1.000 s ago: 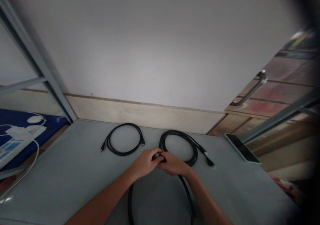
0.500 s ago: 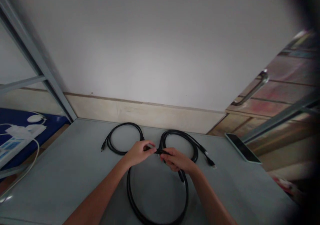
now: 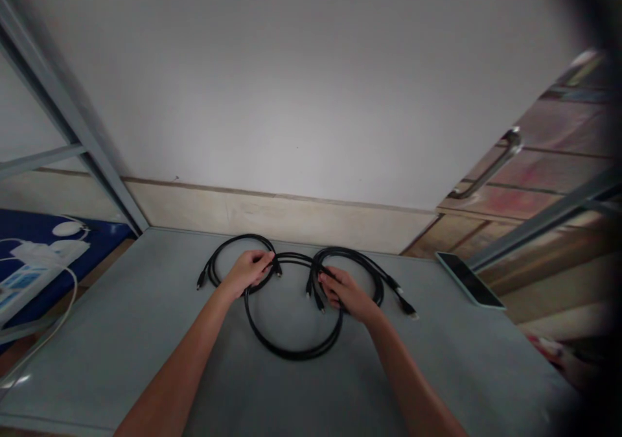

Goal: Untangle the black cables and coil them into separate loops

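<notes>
The left hand (image 3: 250, 271) is closed on the left far part of a black cable coil (image 3: 297, 354), and the right hand (image 3: 344, 293) is clamped on its right side; the held loop lies between the arms at the middle of the tabletop (image 3: 121, 333), overlapping two more black coils, one left (image 3: 245, 236) and one right (image 3: 335, 250), three in all. Two plugs show just left of the right hand, two more at the right coil's right; farther right lies one phone (image 3: 470, 283); far left sits one white power strip (image 3: 14, 291), its markings too blurred to read.
</notes>
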Demonstrator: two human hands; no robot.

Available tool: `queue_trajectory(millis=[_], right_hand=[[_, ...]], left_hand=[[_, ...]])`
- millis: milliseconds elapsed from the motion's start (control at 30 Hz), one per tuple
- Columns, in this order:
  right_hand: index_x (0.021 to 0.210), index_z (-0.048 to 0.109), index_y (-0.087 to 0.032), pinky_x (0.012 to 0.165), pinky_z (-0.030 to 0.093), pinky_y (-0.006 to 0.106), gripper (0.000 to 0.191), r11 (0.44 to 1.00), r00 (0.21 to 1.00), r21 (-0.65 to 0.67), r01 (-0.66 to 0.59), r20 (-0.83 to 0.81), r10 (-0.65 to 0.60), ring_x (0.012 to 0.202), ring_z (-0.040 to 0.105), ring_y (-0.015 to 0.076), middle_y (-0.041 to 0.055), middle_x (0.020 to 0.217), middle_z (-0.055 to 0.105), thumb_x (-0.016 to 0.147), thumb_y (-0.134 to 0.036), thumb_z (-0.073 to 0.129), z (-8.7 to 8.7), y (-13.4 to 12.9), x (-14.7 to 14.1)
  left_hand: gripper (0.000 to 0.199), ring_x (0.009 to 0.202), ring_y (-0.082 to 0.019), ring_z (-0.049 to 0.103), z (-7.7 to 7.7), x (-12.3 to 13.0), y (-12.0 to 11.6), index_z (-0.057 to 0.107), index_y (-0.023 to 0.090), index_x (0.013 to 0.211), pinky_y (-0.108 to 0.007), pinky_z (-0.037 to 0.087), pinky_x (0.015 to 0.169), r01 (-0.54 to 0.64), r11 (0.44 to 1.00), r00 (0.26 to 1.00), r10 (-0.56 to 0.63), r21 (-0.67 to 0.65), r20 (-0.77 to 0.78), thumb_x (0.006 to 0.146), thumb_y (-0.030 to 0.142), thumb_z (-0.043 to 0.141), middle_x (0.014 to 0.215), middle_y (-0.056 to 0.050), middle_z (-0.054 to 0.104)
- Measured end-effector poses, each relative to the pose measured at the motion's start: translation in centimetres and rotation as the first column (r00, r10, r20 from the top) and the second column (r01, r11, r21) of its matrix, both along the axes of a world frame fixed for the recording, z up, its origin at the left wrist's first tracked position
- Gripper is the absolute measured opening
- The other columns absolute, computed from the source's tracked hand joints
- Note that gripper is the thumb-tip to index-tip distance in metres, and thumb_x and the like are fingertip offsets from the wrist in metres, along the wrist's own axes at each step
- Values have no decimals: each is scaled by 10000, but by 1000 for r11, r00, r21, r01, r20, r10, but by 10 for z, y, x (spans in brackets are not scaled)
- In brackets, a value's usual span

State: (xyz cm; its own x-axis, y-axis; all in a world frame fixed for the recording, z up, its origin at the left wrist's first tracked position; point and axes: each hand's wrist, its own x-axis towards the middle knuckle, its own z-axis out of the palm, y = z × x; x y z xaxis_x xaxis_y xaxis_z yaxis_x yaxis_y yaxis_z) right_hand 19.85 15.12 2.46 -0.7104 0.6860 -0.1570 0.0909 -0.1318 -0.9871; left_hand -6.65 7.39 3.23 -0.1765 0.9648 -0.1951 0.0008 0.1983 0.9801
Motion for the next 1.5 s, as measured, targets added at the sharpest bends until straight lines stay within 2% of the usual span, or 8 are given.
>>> queue_trajectory(millis=[167, 333, 500, 667, 767, 933, 1133, 1500], right_hand=[[819, 477, -196, 413, 313, 191, 354, 995, 992, 28, 96, -82, -93, 469, 354, 66, -72, 595, 397, 821, -498, 662, -4, 0, -6], [852, 466, -200, 438, 339, 203, 338, 979, 973, 58, 196, -133, -187, 479, 420, 78, -66, 599, 439, 830, -475, 660, -7, 0, -9], [932, 444, -237, 409, 320, 194, 357, 941, 891, -151, 302, -305, -336, 482, 401, 76, -70, 658, 432, 787, -431, 706, -5, -8, -16], [1184, 458, -310, 388, 286, 174, 494, 897, 825, -211, 388, -354, -440, 474, 367, 72, -76, 672, 429, 770, -406, 710, -6, -13, -27], [1225, 512, -286, 410, 333, 195, 510, 879, 804, -180, 442, -355, -477, 500, 401, 79, -52, 706, 468, 770, -434, 688, -10, -5, -36], [1249, 598, -195, 537, 435, 256, 465, 868, 899, 238, 435, -165, -405, 576, 486, 123, -13, 718, 528, 815, -362, 582, -17, 15, -65], [1294, 595, -118, 873, 474, 387, 490, 611, 925, 767, 196, 62, -374, 934, 594, 248, 149, 1045, 610, 829, -88, 443, -24, 21, -133], [1210, 594, -35, 941, 435, 434, 397, 397, 768, 913, -94, 320, -555, 1089, 497, 297, 214, 1164, 575, 826, -77, 501, -41, 7, -180]], left_hand=[[441, 381, -40, 377, -5, -4, 1, 500, 178, 754, -160, 164, 351, 7, 1000, 974, -12, 24, 226, 805, 608, 587, 605, 15, 537], [399, 459, -125, 577, -10, -4, 1, 510, 187, 839, -212, 427, 416, -112, 994, 968, 108, 3, 225, 822, 579, 582, 623, -31, 645], [336, 656, -196, 693, -4, -4, 2, 585, 155, 875, -300, 552, 593, -159, 987, 963, 150, 23, 226, 795, 474, 653, 792, -94, 709], [381, 403, -117, 517, -4, 0, 2, 643, 187, 1103, -230, 390, 411, -129, 987, 988, 136, 92, -68, 859, 469, 563, 634, 0, 630], [420, 502, -169, 594, -4, -5, 1, 659, 210, 1198, -266, 431, 486, -125, 979, 951, 164, 161, -263, 853, 438, 584, 666, -16, 659], [331, 956, -262, 679, 0, -40, 0, 719, 224, 1127, -351, 507, 826, -239, 930, 828, 346, 281, -442, 817, 314, 644, 945, -78, 750], [266, 1098, -301, 643, -3, -101, 4, 754, 189, 1050, -393, 438, 974, -321, 905, 537, 418, 281, -733, 857, 293, 604, 1109, -132, 725], [408, 1003, -350, 659, -35, -128, 11, 716, 66, 1113, -414, 479, 863, -236, 965, 330, 189, 113, -925, 928, 348, 485, 1053, -171, 730]])
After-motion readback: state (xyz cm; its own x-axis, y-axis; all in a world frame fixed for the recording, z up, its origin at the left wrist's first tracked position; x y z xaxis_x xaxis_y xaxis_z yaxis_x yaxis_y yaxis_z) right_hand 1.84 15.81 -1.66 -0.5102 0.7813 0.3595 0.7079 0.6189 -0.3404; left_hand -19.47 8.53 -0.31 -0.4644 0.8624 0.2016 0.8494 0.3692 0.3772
